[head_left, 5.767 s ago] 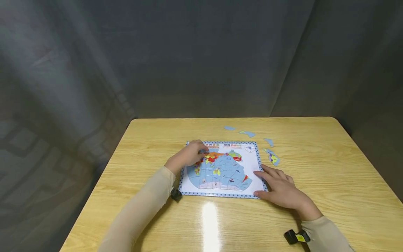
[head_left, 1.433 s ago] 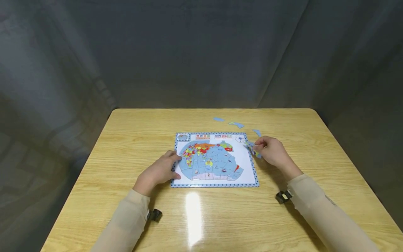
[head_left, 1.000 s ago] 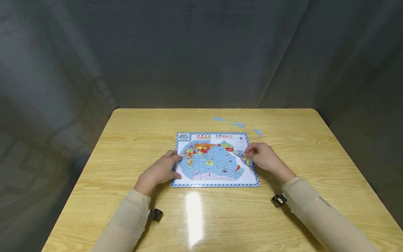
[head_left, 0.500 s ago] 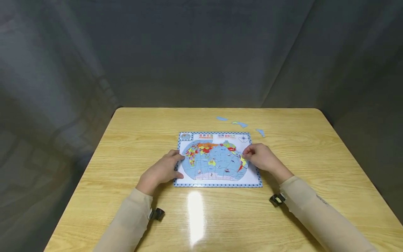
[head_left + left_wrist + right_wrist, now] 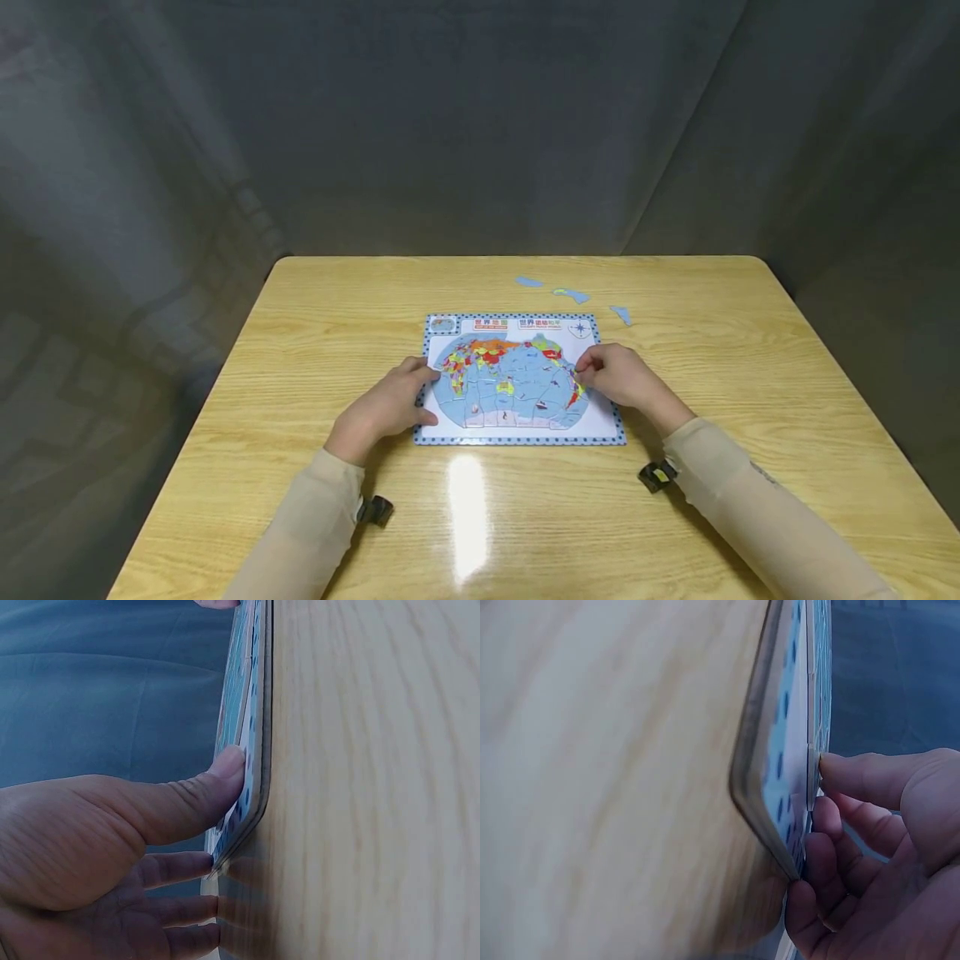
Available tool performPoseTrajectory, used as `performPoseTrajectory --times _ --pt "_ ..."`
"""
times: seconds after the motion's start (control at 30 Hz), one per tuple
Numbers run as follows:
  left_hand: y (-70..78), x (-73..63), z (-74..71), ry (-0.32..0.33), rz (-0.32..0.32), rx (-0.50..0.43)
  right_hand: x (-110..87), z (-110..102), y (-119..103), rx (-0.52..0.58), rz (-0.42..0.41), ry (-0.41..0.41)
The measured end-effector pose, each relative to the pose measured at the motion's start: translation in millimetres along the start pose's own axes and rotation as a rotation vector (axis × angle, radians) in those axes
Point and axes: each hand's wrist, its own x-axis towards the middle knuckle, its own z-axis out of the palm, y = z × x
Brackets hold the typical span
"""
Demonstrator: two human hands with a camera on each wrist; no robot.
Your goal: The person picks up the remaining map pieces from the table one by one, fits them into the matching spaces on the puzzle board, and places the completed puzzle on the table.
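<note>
A world map puzzle board [image 5: 517,436] with a blue dotted border lies flat on the table, its oval mostly covered by joined pieces. My left hand [image 5: 384,408] rests at the board's left edge. In the left wrist view its thumb [image 5: 199,799] lies on the border, with the other fingers extended along the side. At the map's right edge, my right hand [image 5: 624,382] pinches a South America puzzle piece [image 5: 581,388], which sits among the joined pieces. The right wrist view shows the thumb [image 5: 862,778] against the piece's edge and the other fingers curled; they partly hide it.
Beyond the board lie three loose puzzle pieces: one plain blue [image 5: 528,282], one blue with a yellow-green patch [image 5: 572,295], and one blue [image 5: 621,315] near the top right corner. A dark curtain [image 5: 480,125] hangs behind the wooden table [image 5: 337,292].
My right hand has picked the South America piece off the table and carried it left onto the map's right side. Earlier, my left hand shifted from the map to the board's left edge.
</note>
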Motion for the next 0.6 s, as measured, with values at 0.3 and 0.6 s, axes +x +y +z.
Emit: performPoseTrajectory --times 0.3,0.6 --pt "2.5 -1.2 -2.1 -0.006 -0.001 0.003 -1.9 0.1 -3.0 0.008 0.028 0.0" --pt "1.7 -0.8 -1.1 0.002 0.009 0.008 -2.6 0.9 -2.2 0.014 0.017 0.003"
